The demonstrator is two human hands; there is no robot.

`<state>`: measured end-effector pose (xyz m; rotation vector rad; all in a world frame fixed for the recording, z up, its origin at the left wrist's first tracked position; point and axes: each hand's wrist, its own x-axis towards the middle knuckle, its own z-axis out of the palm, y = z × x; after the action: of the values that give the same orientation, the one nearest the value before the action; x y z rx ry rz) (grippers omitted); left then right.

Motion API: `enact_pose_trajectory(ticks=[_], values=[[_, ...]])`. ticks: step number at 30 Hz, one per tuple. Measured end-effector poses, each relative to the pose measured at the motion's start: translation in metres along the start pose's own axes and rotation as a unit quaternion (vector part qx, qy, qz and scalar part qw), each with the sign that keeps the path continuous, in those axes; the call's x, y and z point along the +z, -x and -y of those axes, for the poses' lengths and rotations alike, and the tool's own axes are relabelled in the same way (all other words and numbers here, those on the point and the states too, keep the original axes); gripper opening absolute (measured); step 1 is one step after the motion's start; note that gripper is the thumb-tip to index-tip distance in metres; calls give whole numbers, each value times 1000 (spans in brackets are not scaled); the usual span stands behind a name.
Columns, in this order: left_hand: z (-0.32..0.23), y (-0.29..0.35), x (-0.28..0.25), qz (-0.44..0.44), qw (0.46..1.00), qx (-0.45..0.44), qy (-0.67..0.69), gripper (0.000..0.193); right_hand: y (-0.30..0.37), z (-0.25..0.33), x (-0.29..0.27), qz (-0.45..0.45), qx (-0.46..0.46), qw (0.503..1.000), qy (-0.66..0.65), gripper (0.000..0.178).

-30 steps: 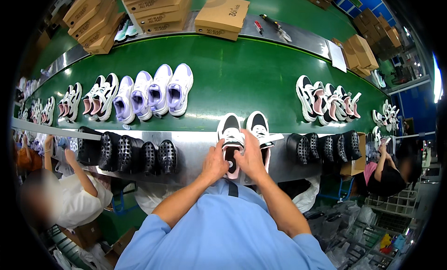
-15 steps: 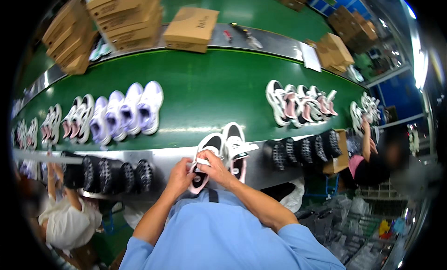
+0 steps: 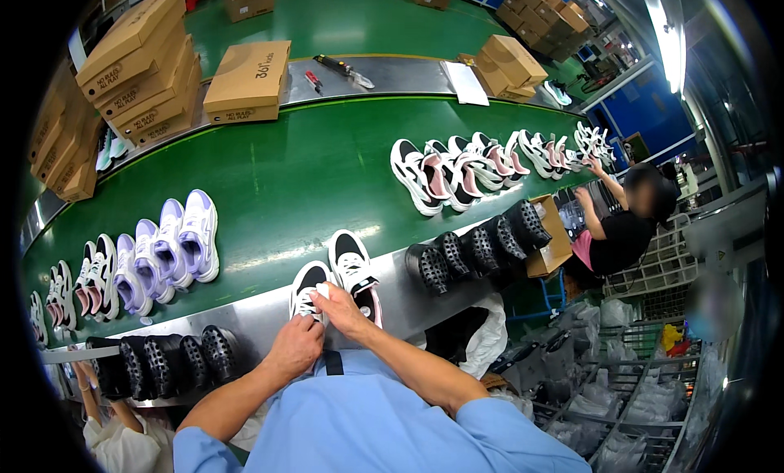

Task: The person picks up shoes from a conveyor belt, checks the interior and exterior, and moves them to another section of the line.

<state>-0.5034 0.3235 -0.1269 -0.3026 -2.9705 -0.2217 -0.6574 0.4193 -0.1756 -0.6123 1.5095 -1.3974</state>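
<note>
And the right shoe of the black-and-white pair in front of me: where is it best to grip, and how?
Probably by the collar, coming from the right: the right shoe points its toe away, opening toward you, and your right hand is at its left side.

Left hand [image 3: 296,346] curled, back upward; right hand [image 3: 340,310] pinching, farther forward.
</note>
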Motion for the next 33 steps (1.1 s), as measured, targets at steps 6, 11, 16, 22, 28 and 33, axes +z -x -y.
enact_pose_trajectory(ticks=[6,11,16,22,28,33], values=[[-7,21,-14,-44,983,-98,147,26,-2,27,-12,96,-32,966,238,43],[-34,55,-17,-10,845,-497,198,61,-4,55,-33,168,23,976,135,25],[-29,52,34,135,656,-634,385,83,-18,80,-17,214,70,958,175,18],[-37,62,53,25,649,-659,380,63,-18,107,-22,237,61,948,201,16],[-42,46,-42,-87,780,-592,182,71,-6,135,-22,342,-70,894,281,24],[-23,47,-86,-118,875,-467,55,71,5,154,-8,363,-151,862,318,23]])
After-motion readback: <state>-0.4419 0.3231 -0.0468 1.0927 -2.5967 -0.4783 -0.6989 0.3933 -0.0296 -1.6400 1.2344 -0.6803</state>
